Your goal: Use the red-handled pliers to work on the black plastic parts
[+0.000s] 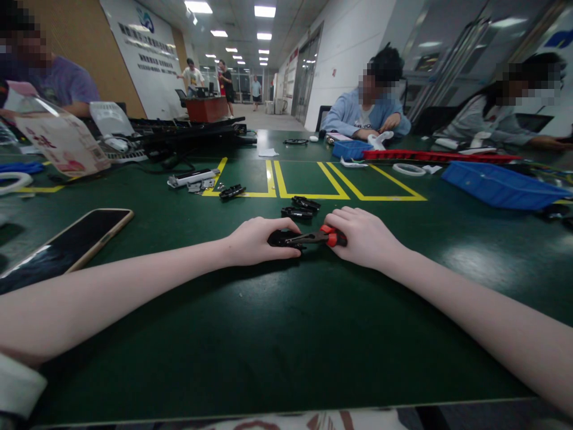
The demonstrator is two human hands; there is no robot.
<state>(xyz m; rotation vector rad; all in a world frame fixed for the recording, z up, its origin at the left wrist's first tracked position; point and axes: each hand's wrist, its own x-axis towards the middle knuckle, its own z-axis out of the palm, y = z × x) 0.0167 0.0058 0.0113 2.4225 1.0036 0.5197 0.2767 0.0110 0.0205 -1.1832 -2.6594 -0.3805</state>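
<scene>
My left hand (256, 243) is closed on a small black plastic part (281, 238), thumb above and fingers below it. From the right, my right hand (363, 237) grips the red and black handles of needle-nose pliers (316, 237). The pliers' jaws point left and lie against the black part; whether they clamp it I cannot tell. Just beyond my hands, two similar black parts (297, 213) lie close together on the green table (286, 346). Another black part (232, 192) rests farther left, by the yellow tape.
A phone (67, 245) lies on the left, with a white metal piece (192, 178) and small scraps beyond it. Yellow tape outlines (308, 196) mark the table. A blue tray (504, 185) and a white tape roll (409, 169) are at right. Several people sit across the table.
</scene>
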